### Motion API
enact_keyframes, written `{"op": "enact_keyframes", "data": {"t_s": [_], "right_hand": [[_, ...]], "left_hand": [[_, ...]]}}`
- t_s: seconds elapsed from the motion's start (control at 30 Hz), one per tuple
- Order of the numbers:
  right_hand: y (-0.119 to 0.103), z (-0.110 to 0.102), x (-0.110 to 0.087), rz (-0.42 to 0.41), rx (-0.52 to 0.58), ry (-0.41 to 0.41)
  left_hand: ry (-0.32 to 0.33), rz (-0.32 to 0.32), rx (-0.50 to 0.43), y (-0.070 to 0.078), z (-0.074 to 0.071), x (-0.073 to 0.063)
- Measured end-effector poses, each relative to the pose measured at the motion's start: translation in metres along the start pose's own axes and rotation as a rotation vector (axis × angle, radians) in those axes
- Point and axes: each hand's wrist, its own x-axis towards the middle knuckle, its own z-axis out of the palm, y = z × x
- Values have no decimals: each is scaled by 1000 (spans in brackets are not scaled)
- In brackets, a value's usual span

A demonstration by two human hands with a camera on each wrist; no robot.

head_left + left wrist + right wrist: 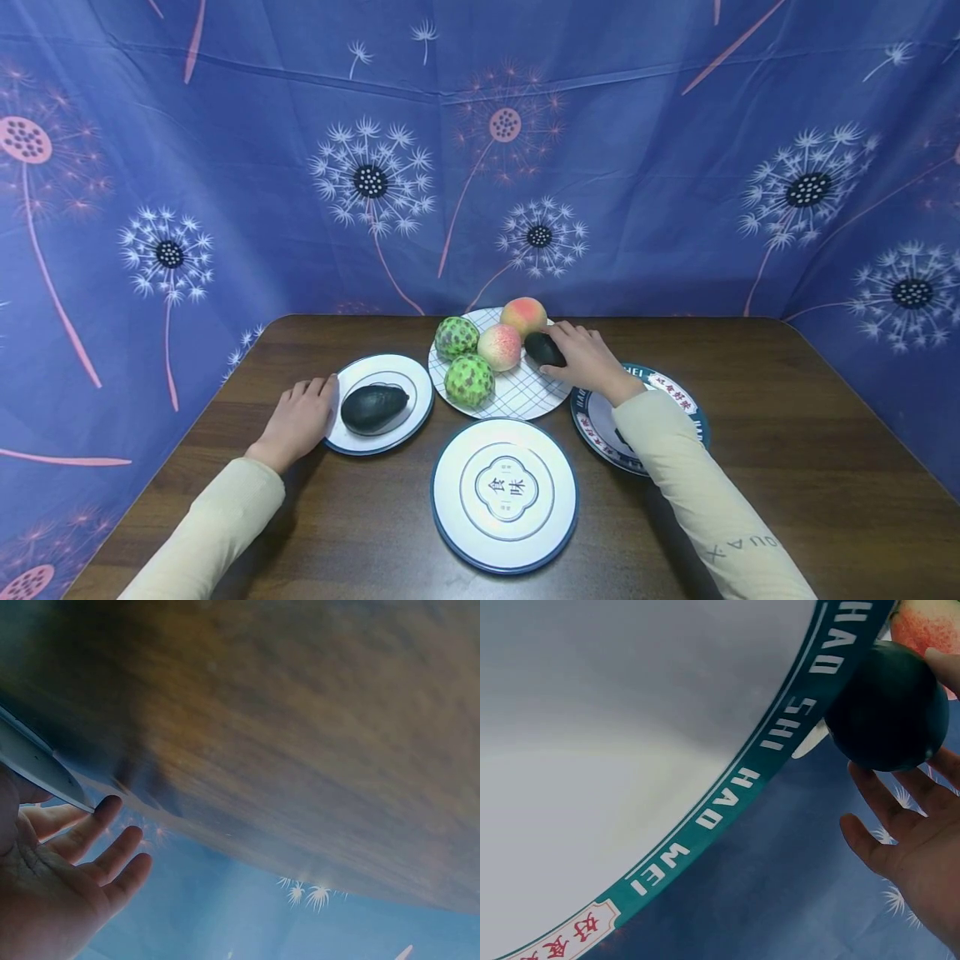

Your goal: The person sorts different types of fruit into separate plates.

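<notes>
My left hand (298,417) pinches the left rim of a small white plate (405,367) with a blue edge. In the left wrist view its fingers (112,851) spread beside that plate's edge (45,769). A dark green avocado (373,408) lies on the small plate. My right hand (588,357) grips another dark avocado (543,350) at the right side of a checked plate (525,400); in the right wrist view this avocado (889,709) sits between thumb and fingers. Beside it on the checked plate are two peaches (499,347) and two green custard apples (469,381).
A white plate (461,467) with characters in its middle stands at the front centre. A green-rimmed plate (686,400) lies under my right forearm. All stand on a brown wooden table (795,433), with a blue dandelion-print cloth (645,250) hanging behind.
</notes>
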Motion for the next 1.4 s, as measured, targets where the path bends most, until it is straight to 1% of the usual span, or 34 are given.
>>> {"op": "enact_keyframes", "data": {"t_s": [0.37,0.53,0.8,1.1,1.4], "right_hand": [[5,5,-1,15,24,-29],[6,5,1,17,37,-38],[7,7,1,1,23,-23],[7,6,0,2,16,-11],[4,-3,-1,-40,-7,43]], "left_hand": [[-23,-9,-3,-1,1,1],[-16,-10,-5,0,1,1],[10,-1,-11,-1,1,1],[8,-6,-11,-2,2,1],[8,-4,-8,-2,2,0]]}}
